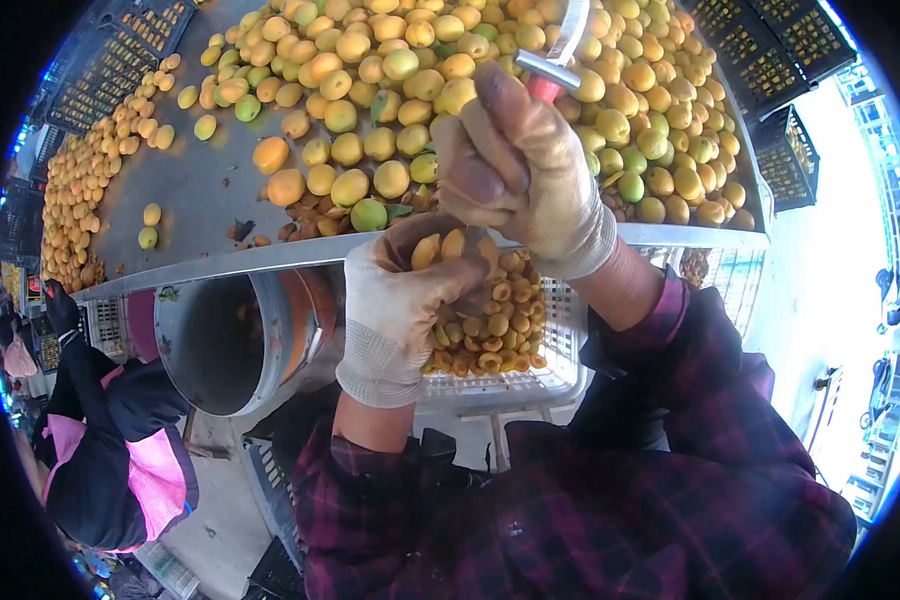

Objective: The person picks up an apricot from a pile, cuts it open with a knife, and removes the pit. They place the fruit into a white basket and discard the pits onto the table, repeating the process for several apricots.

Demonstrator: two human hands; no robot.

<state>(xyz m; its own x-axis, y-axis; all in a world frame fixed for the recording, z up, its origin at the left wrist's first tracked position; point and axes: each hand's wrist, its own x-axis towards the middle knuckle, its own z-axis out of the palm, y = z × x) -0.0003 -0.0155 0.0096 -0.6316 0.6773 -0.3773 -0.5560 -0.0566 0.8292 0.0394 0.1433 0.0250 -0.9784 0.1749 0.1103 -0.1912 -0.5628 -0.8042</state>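
Observation:
My left hand [395, 300], in a dirty off-white glove, is curled around a split apricot [428, 250] whose orange halves show between the fingers. Just above it, my right hand [540, 180], gloved too, is closed in a fist around a tool with a red handle [544, 88] and a silver metal crossbar [547, 69]. The tool's lower part is hidden by the fist, which comes close over the apricot. Beneath both hands, a white plastic basket [565, 360] holds many apricot halves [495, 325]. Loose whole apricots [390, 178] lie on the metal table beyond.
The metal table's [180, 215] raised front edge runs past my wrists. A bucket [210, 345] stands below that edge, left of the basket. Black crates [788, 155] are at the right and far left. Another person [120, 450] in black and pink works at the left.

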